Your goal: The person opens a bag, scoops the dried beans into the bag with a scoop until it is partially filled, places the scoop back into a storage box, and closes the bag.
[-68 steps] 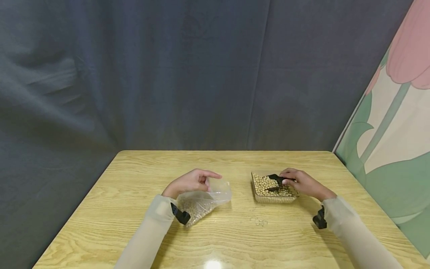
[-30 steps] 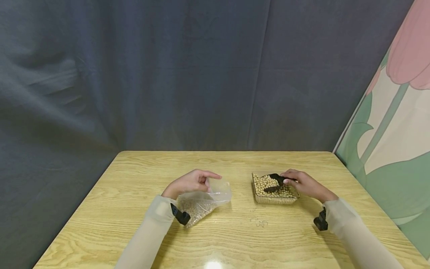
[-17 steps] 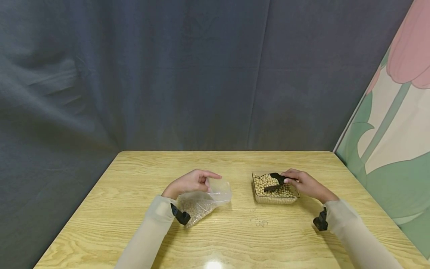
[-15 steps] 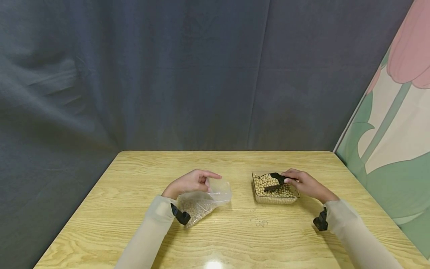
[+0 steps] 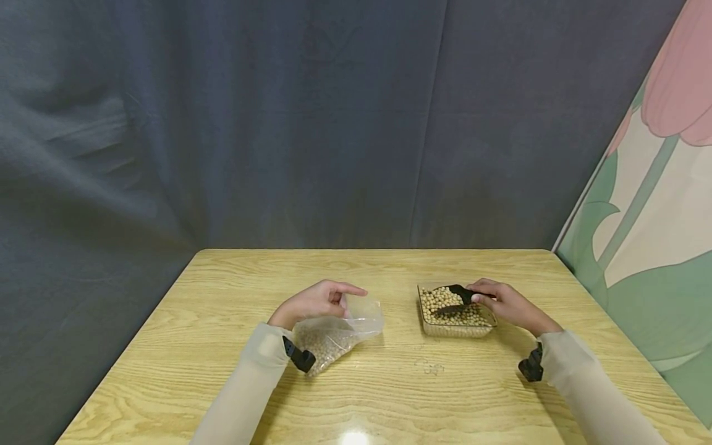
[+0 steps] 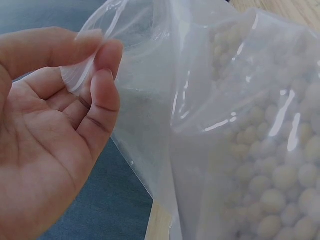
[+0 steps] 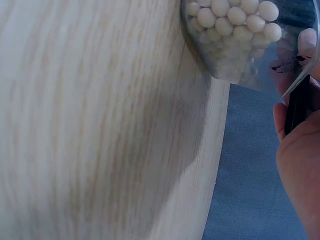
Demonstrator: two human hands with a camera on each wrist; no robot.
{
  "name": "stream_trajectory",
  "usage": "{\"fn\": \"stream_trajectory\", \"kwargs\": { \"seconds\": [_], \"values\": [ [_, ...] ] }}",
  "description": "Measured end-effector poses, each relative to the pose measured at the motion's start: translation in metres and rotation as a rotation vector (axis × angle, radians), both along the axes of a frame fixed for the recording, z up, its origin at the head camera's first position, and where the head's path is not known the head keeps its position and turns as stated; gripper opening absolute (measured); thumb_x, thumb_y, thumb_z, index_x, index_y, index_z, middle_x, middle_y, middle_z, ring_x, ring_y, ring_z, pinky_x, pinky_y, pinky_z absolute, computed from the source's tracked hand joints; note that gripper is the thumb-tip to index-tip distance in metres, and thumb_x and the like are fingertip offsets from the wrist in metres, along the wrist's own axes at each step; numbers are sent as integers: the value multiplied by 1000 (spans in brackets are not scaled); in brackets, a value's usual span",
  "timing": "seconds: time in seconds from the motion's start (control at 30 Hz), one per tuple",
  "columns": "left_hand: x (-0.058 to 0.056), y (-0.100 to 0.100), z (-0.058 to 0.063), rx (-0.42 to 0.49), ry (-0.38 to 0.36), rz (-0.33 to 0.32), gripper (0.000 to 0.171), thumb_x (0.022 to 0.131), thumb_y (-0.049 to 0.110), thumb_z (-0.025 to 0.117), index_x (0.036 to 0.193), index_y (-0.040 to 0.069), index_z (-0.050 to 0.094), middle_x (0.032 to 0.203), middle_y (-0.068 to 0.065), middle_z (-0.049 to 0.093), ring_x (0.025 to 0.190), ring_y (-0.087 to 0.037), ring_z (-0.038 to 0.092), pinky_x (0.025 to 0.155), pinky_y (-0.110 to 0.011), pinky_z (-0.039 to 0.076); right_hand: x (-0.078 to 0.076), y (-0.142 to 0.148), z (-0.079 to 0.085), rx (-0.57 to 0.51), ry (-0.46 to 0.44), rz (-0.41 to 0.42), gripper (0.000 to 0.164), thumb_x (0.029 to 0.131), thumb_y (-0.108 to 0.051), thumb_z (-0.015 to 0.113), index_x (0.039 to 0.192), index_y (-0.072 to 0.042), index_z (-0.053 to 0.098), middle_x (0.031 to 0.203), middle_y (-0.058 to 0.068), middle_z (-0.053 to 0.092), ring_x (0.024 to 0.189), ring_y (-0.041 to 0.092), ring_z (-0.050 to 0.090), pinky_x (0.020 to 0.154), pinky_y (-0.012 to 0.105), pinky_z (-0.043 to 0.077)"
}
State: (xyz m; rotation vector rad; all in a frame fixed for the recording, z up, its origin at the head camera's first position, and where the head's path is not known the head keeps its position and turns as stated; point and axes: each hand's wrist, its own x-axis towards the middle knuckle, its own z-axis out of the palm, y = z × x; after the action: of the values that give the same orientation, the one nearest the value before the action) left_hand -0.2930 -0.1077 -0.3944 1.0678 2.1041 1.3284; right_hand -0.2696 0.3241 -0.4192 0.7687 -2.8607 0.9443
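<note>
My left hand point(image 5: 316, 303) pinches the edge of a clear plastic bag point(image 5: 364, 324) at its mouth. In the left wrist view, thumb and fingers close on the bag's rim, and round pale beans point(image 6: 277, 185) fill its lower part. On the right, a clear rectangular container point(image 5: 456, 331) holds more soybean-like beans point(image 5: 436, 300). My right hand point(image 5: 508, 305) grips the handle of a black scoop point(image 5: 458, 294), whose head lies among the beans in that container. The right wrist view shows the black handle point(image 7: 298, 107) in the hand beside the container's wall; the scoop's head is mostly out of sight there.
Both things rest on a wooden table point(image 5: 389, 402), with bare wood between the bag and the container. A dark curtain point(image 5: 311, 123) hangs behind the far edge. A flower-patterned panel point(image 5: 662, 247) stands at the right.
The scoop's head has tilted and shifted slightly within the beans as my right hand moved a little to the right. My left hand and the bag have stayed put.
</note>
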Motion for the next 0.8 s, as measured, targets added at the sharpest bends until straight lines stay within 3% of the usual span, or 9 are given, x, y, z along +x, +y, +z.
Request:
{"fn": "stream_trajectory", "kwargs": {
  "seconds": [0.27,0.8],
  "values": [
    [0,0,0,-3,10,-3,53,86,-9,57,137,-3,50,78,-22,60,63,-9,49,62,-22,41,2,-1,2,-12,-8,-16,38,100,-18,49,129,6,56,125,25,57,107,36,59,84,39,52],
    [1,1,1,-4,8,-6,53,86,-9,57,138,-4,49,80,-26,60,65,-9,51,63,-23,43,3,-1,1,-44,7,0,38,100,-16,49,129,7,56,126,27,56,108,36,59,83,37,51]
  ]
}}
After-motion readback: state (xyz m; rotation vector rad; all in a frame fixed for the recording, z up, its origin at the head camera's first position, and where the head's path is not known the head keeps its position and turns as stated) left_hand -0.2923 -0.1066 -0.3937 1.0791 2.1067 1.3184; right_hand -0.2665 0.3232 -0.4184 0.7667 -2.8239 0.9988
